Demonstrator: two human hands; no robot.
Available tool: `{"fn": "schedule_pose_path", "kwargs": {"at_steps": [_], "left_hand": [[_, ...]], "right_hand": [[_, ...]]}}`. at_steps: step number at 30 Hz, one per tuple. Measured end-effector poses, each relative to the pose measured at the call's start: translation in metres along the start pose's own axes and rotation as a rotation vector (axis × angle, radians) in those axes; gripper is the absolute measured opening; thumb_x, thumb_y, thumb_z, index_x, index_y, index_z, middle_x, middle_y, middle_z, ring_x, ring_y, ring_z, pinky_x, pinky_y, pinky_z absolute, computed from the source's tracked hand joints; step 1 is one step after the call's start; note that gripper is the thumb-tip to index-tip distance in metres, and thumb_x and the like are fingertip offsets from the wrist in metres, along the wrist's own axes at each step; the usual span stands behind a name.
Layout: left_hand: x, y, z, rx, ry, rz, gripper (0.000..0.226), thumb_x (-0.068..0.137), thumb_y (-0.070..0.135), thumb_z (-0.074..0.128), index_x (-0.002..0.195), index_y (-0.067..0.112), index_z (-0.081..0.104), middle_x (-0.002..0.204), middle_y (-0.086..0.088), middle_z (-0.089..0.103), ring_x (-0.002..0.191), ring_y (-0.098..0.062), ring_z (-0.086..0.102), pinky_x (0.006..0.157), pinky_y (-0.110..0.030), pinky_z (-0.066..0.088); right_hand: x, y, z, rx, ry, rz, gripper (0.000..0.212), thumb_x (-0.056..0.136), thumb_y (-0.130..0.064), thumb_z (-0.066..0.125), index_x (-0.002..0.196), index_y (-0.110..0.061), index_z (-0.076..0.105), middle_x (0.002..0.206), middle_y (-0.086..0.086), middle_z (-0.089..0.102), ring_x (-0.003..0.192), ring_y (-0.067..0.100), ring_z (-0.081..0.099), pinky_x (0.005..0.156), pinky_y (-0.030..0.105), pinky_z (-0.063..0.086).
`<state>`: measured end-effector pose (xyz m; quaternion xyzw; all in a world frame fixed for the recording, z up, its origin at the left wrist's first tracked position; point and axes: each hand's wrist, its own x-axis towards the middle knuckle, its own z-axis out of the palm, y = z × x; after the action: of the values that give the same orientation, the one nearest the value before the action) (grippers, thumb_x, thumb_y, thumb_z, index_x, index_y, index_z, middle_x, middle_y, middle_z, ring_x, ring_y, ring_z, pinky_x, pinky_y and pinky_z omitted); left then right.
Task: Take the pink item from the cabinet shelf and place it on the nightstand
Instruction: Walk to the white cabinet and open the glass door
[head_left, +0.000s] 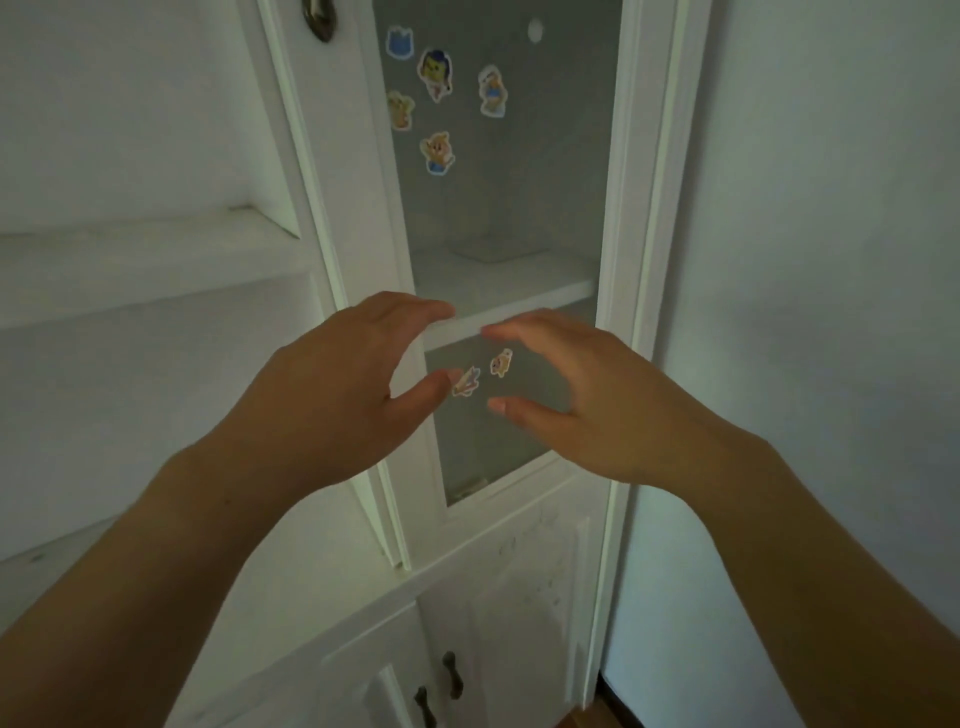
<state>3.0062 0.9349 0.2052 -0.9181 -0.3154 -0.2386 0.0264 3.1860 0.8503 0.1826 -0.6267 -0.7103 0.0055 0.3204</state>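
Observation:
I face a white cabinet (363, 171) with a glass-fronted door (498, 208) that carries cartoon stickers. Behind the glass a white shelf (498, 288) holds a faint pale object (498, 244). No pink item shows in this view, and no nightstand either. My left hand (337, 389) and my right hand (582, 395) are both raised in front of the glass door, at the level of the shelf edge. Their fingers are curved and apart, thumbs below, palms turned toward each other with a gap between them. Neither hand holds anything.
Open white shelves (130, 270) lie to the left of the glass door. Lower cabinet doors with dark handles (452, 675) sit below. A plain white wall (831, 260) stands on the right, and a strip of wooden floor (597, 717) shows at the bottom.

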Motion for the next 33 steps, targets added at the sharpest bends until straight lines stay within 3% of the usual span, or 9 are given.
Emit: {"fn": "schedule_pose_path", "kwargs": {"at_steps": [3, 6, 7, 9, 11, 16, 21, 30, 33], "left_hand": [[0.009, 0.002, -0.011, 0.030, 0.014, 0.001, 0.059, 0.081, 0.059, 0.036, 0.136, 0.036, 0.032, 0.143, 0.011, 0.038, 0.080, -0.002, 0.044, 0.083, -0.026, 0.038], [0.017, 0.002, -0.020, 0.048, 0.049, -0.002, 0.059, 0.081, 0.059, 0.035, 0.136, 0.035, 0.034, 0.140, 0.010, 0.041, 0.069, -0.003, 0.048, 0.079, -0.026, 0.038], [0.020, 0.001, -0.022, 0.055, 0.067, 0.002, 0.058, 0.082, 0.058, 0.036, 0.135, 0.034, 0.034, 0.139, 0.009, 0.042, 0.073, -0.004, 0.050, 0.079, -0.027, 0.040], [0.026, -0.002, -0.024, 0.074, 0.109, 0.008, 0.057, 0.085, 0.060, 0.036, 0.135, 0.033, 0.035, 0.138, 0.008, 0.042, 0.100, -0.011, 0.054, 0.086, -0.031, 0.041], [0.030, -0.003, -0.027, 0.097, 0.148, 0.006, 0.056, 0.086, 0.059, 0.037, 0.135, 0.033, 0.034, 0.139, 0.008, 0.041, 0.117, -0.015, 0.047, 0.092, -0.033, 0.040], [0.037, 0.000, -0.035, 0.123, 0.213, -0.023, 0.057, 0.087, 0.053, 0.040, 0.138, 0.032, 0.031, 0.147, 0.007, 0.032, 0.131, -0.015, 0.035, 0.100, -0.032, 0.031], [0.038, 0.003, -0.041, 0.147, 0.250, -0.100, 0.061, 0.084, 0.050, 0.043, 0.140, 0.033, 0.027, 0.150, 0.008, 0.027, 0.135, -0.015, 0.029, 0.104, -0.034, 0.029], [0.044, -0.007, -0.061, 0.223, 0.346, -0.147, 0.059, 0.086, 0.047, 0.045, 0.140, 0.031, 0.029, 0.151, 0.005, 0.027, 0.135, -0.019, 0.030, 0.106, -0.040, 0.031], [0.051, -0.017, -0.071, 0.242, 0.408, -0.125, 0.059, 0.086, 0.046, 0.047, 0.140, 0.030, 0.029, 0.151, 0.004, 0.027, 0.135, -0.019, 0.031, 0.104, -0.038, 0.030]], "right_hand": [[0.013, 0.000, -0.006, -0.024, 0.018, -0.044, 0.049, 0.086, -0.043, 0.053, 0.132, -0.035, 0.037, 0.139, -0.014, 0.040, 0.118, 0.005, 0.044, 0.088, 0.013, 0.029], [0.025, 0.001, -0.018, -0.056, 0.057, -0.090, 0.051, 0.087, -0.041, 0.054, 0.134, -0.032, 0.037, 0.142, -0.011, 0.037, 0.124, 0.009, 0.040, 0.094, 0.018, 0.029], [0.029, 0.002, -0.023, -0.067, 0.071, -0.109, 0.051, 0.087, -0.041, 0.055, 0.134, -0.031, 0.037, 0.143, -0.011, 0.036, 0.125, 0.009, 0.038, 0.097, 0.019, 0.029], [0.037, 0.004, -0.032, -0.093, 0.100, -0.149, 0.052, 0.087, -0.040, 0.055, 0.134, -0.029, 0.037, 0.143, -0.009, 0.034, 0.127, 0.009, 0.036, 0.101, 0.022, 0.030], [0.045, 0.006, -0.042, -0.111, 0.132, -0.184, 0.051, 0.087, -0.039, 0.056, 0.133, -0.028, 0.038, 0.143, -0.007, 0.034, 0.127, 0.010, 0.036, 0.103, 0.024, 0.030], [0.063, 0.011, -0.052, -0.114, 0.186, -0.285, 0.052, 0.087, -0.037, 0.057, 0.134, -0.025, 0.038, 0.141, -0.005, 0.034, 0.126, 0.012, 0.036, 0.103, 0.027, 0.033], [0.080, 0.015, -0.051, -0.089, 0.207, -0.344, 0.056, 0.087, -0.038, 0.056, 0.137, -0.024, 0.035, 0.144, -0.005, 0.032, 0.130, 0.013, 0.033, 0.105, 0.029, 0.031], [0.118, 0.002, -0.059, -0.067, 0.276, -0.461, 0.054, 0.085, -0.035, 0.060, 0.132, -0.017, 0.042, 0.138, 0.003, 0.042, 0.123, 0.016, 0.040, 0.096, 0.017, 0.026], [0.131, -0.011, -0.062, -0.046, 0.301, -0.466, 0.055, 0.086, -0.039, 0.058, 0.133, -0.020, 0.039, 0.139, 0.000, 0.040, 0.125, 0.015, 0.039, 0.097, 0.024, 0.031]]}}
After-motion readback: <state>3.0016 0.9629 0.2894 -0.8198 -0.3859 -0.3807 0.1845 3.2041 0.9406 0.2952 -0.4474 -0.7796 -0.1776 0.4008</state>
